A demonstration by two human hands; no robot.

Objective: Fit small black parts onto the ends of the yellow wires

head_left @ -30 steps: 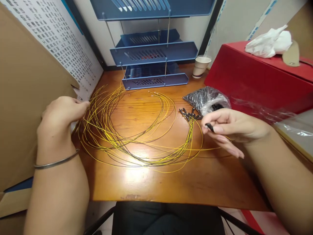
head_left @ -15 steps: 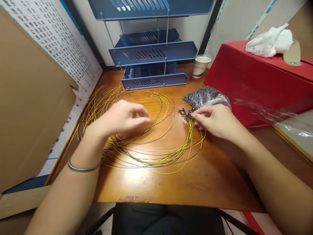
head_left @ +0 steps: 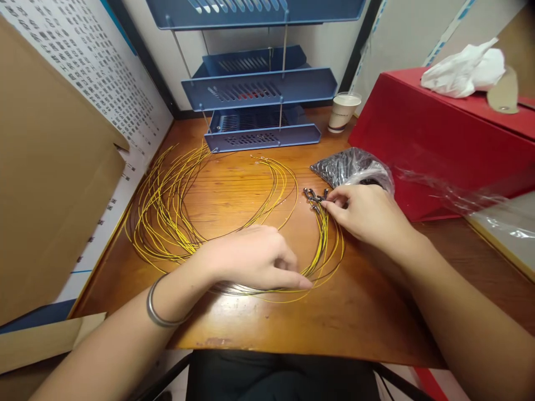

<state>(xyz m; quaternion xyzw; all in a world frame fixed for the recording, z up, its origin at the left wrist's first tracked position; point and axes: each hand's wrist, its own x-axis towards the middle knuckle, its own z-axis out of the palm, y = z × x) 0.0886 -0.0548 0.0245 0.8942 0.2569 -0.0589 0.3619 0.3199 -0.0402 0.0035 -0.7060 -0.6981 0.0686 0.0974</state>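
Observation:
Thin yellow and black wires (head_left: pixel 161 223) lie in a wide loop on the wooden table, their bundled run curving along the front and up to the right. Small black connectors (head_left: pixel 314 196) with shiny tips cap their right ends. My right hand (head_left: pixel 368 214) pinches this bunch just at the connectors, between thumb and forefinger. Lower down, my left hand (head_left: pixel 259 256) is closed round the front run of the bundle, thumb in front and fingers curled, hiding part of it. Loose wire ends (head_left: pixel 261 160) with tiny bare tips point toward the back.
Behind my right hand lies a clear plastic bag (head_left: pixel 351 164) of small black parts. A paper cup (head_left: pixel 343 114) and a red box (head_left: pixel 430 145) stand at the back right. A blue tiered tray rack (head_left: pixel 263 136) is at the back, cardboard (head_left: pixel 54 184) at the left.
My left hand has moved right and toward me, from above the wire loop down onto the front bundle. The right hand stays at the connectors, shifted slightly left.

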